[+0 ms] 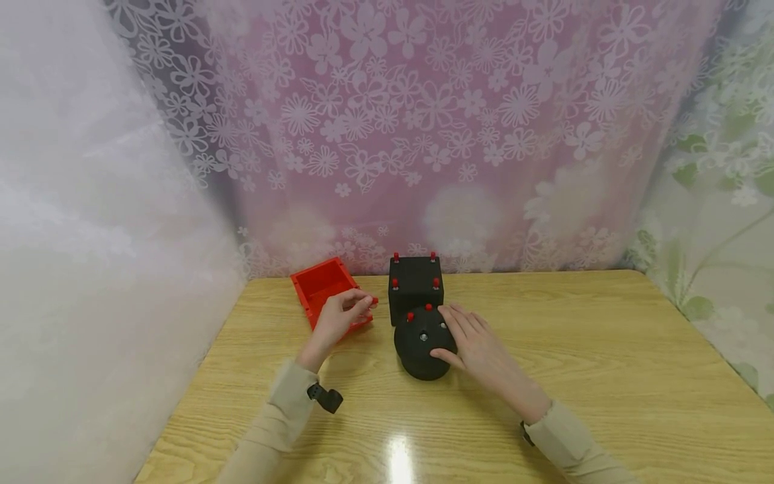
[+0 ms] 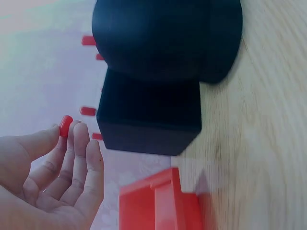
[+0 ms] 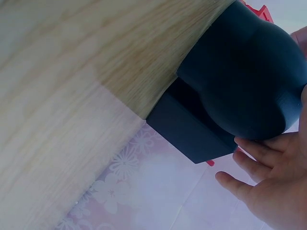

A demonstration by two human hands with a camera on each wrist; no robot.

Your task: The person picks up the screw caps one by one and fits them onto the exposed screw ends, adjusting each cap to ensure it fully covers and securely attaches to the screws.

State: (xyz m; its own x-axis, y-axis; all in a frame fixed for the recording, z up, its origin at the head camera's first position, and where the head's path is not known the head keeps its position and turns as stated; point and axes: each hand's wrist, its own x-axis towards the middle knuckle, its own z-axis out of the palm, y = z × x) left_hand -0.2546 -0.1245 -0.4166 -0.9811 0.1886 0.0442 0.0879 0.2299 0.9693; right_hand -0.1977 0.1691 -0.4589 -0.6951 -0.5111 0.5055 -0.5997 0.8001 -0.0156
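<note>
In the head view my left hand (image 1: 340, 317) pinches a small red cap (image 1: 375, 300) between thumb and fingertips, beside the red box; the left wrist view shows the cap (image 2: 66, 125) upright and clear of the black pieces. My right hand (image 1: 480, 349) rests on the right side of a round black piece (image 1: 417, 359), fingers fairly straight and thumb across its front. Two red caps (image 1: 410, 316) stand on its top, and two metal studs (image 1: 424, 337) there are bare. Behind it, a black block (image 1: 415, 272) carries a red cap at each corner.
An open red box (image 1: 323, 279) sits at the table's back left, partly covered by my left hand. The wooden table (image 1: 605, 349) extends to the right. A pink floral curtain (image 1: 423, 134) hangs right behind its far edge.
</note>
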